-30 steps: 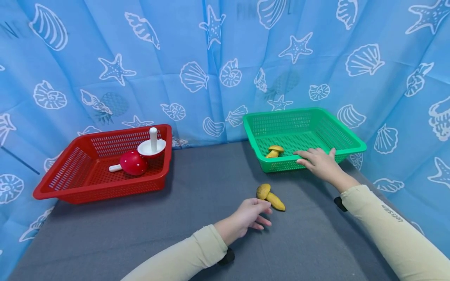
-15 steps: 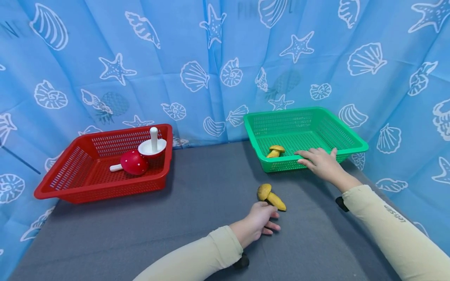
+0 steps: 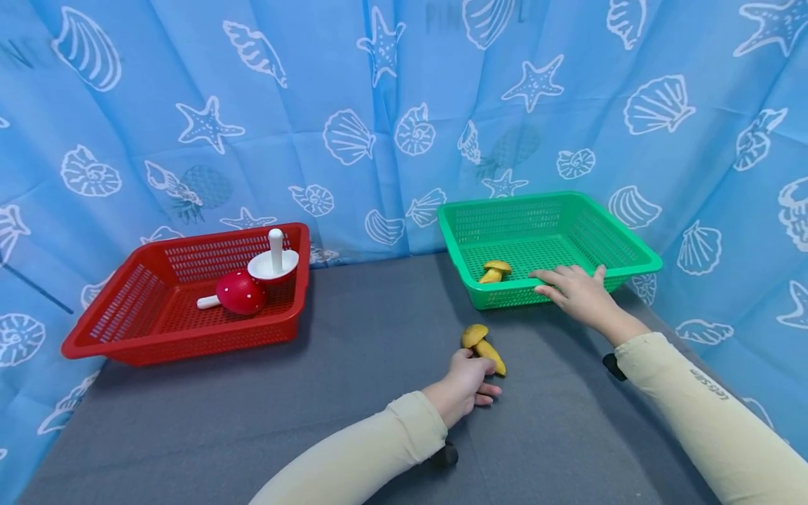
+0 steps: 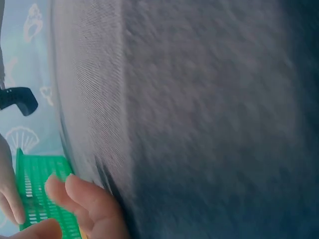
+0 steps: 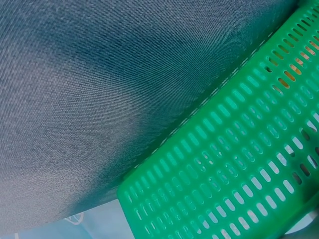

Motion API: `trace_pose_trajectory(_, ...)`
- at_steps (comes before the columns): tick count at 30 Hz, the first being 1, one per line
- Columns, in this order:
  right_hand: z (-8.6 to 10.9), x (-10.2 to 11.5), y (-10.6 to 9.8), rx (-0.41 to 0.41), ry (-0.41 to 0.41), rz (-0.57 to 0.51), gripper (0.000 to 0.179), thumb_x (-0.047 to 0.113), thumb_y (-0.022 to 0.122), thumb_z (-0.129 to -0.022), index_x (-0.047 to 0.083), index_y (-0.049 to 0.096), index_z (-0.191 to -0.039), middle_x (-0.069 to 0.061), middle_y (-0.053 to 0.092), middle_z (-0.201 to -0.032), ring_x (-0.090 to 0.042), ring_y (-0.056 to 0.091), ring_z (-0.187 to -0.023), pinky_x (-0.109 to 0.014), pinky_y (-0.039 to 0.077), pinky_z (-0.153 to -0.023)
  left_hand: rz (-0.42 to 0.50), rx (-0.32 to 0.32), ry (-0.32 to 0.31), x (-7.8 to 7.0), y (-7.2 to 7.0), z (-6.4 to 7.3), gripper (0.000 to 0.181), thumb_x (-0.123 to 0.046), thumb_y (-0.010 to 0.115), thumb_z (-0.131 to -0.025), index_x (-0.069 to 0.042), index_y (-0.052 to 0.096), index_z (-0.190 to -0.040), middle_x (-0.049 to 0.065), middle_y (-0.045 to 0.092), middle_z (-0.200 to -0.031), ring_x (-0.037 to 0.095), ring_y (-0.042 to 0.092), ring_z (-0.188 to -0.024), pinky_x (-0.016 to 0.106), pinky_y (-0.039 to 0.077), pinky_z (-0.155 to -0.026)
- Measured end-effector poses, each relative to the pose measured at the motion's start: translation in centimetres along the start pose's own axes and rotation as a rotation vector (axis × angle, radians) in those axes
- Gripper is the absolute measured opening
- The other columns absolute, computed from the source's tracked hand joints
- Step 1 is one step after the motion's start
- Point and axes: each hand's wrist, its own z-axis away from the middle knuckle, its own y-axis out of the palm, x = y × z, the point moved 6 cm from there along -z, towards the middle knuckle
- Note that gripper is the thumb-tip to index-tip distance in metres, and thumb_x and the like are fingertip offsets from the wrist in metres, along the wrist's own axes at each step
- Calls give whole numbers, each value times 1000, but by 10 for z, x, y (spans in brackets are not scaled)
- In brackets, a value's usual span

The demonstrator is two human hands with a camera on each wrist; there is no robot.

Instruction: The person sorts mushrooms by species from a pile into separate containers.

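My left hand (image 3: 466, 382) pinches a yellow mushroom (image 3: 489, 355) by its stem, between thumb and fingers, on the grey cloth in the head view. The mushroom's brownish cap points away to the upper left, and the hand covers part of the stem. In the left wrist view only the fingers (image 4: 94, 201) show, at the bottom edge. My right hand (image 3: 577, 294) rests with spread fingers on the near rim of a green basket (image 3: 461, 252). A second yellow mushroom (image 3: 495, 268) lies inside that basket, at its near left corner.
A red basket (image 3: 145, 351) stands at the left, holding a red mushroom with white dots (image 3: 243, 293) and an upturned one with a white stem (image 3: 275, 251). A blue curtain (image 3: 379, 175) with shell prints hangs behind the grey tabletop (image 3: 353, 322).
My left hand has moved right and closed on the yellow mushroom, which has shifted slightly up and left in the last half second. The right hand stays at the green basket's rim.
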Motion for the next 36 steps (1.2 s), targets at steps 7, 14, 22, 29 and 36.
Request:
trace_pose_trajectory(7,0,0,1,-13,-5,3,38,26,55,-100,7,58,-133,-21,61,-108,-48,48,-108,-84,-1,-92,-139,-145,23,-6,-7,-9,34,-13,69,-89,-3,52,-117,6,61,-81,10,45,-40,21,38,-37)
trace_pose_trajectory(14,0,-2,2,-17,-2,-1,38,26,55,-100,7,58,-132,-23,60,-113,-49,48,-109,-84,-2,-92,-197,-172,-3,-8,-11,-23,15,-13,69,-89,-6,56,-86,1,56,-63,8,46,-36,20,39,-35)
trace_pose_trajectory(22,1,-1,2,-10,-5,-11,38,28,53,-101,8,57,-134,-23,60,-115,-49,47,-111,-83,-3,-92,-138,-106,2,-16,-17,-17,10,-9,67,-85,-5,59,-90,3,58,-70,9,46,-41,20,39,-39)
trace_pose_trajectory(29,1,-1,1,-1,3,-9,38,27,54,-101,8,57,-133,-24,59,-117,-50,46,-112,-83,-3,-92,-94,38,48,-39,-19,-7,28,-12,63,-90,1,59,-114,5,66,-91,8,57,-48,17,44,-43)
trace_pose_trajectory(36,0,0,1,-9,-8,-4,38,27,54,-100,8,57,-133,-22,60,-111,-49,47,-110,-84,-3,-92,-123,137,88,-58,-23,3,26,-12,61,-91,1,59,-112,7,67,-83,6,54,-44,15,41,-45)
